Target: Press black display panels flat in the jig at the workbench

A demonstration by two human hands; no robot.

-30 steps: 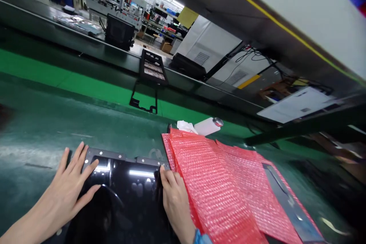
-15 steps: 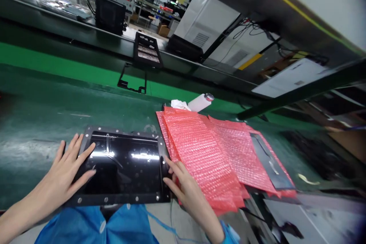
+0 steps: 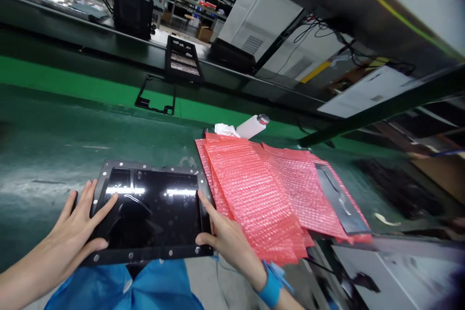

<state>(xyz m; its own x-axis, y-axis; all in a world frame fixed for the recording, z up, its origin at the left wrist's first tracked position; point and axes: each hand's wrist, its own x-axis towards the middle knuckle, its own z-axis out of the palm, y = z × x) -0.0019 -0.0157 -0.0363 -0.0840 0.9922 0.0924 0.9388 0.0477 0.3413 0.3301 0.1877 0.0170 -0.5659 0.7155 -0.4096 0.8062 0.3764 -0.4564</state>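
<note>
At the lower edge, a blue garment (image 3: pixel 160 288) is cut off by the frame and partly covered by a black screen panel (image 3: pixel 152 218). The panel lies flat at the near edge of the green surface (image 3: pixel 54 155). The left hand (image 3: pixel 74 235) rests with fingers spread on its left border, grasping nothing and hiding part of that side. The right hand (image 3: pixel 230 240) touches the right border with forefinger and thumb apart; its other fingers are hard to make out. Glare streaks blot out parts of the glass.

Right of the panel, red bubble-wrap bags (image 3: pixel 254 193) overlap, concealing one another; a grey sheet (image 3: pixel 337 198) shows at their right. Behind them, a bottle (image 3: pixel 250 127) leans beside crumpled tissue (image 3: pixel 225 130). Farther off are a thin black frame (image 3: pixel 169 110), a dark tray (image 3: pixel 183 59) with unclear contents, and a dark monitor (image 3: pixel 131 11).
</note>
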